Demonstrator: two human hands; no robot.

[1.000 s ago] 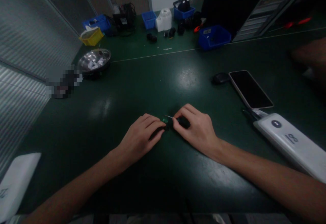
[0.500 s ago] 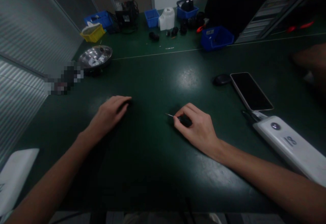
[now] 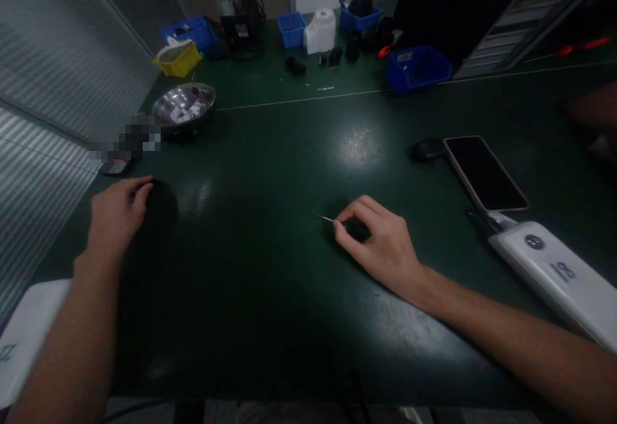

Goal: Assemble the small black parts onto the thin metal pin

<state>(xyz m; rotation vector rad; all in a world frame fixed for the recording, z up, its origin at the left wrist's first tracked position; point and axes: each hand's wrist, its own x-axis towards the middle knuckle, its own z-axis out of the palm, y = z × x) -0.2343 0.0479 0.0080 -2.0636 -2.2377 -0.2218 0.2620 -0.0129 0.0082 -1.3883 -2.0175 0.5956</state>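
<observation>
My right hand rests on the green table, thumb and forefinger pinched on a thin metal rod. Only the rod's slender tip shows, pointing left; the rest is hidden in the fingers. At the left side of the table is my left hand, its forefinger stretched forward and the thumb apart from it. No held object can be made out there. Beyond its fingertips lies a dark object, partly blurred out. A steel bowl with white pieces inside stands farther back.
On the right are a black mouse, a phone and a white power bank. Another white device lies under my left forearm. Blue bins and a yellow bin line the back. Another person's hand is at far right.
My left hand has moved left, from near the middle of the table toward the dark object. My right hand keeps its pinch on the rod. The view has shifted slightly.
</observation>
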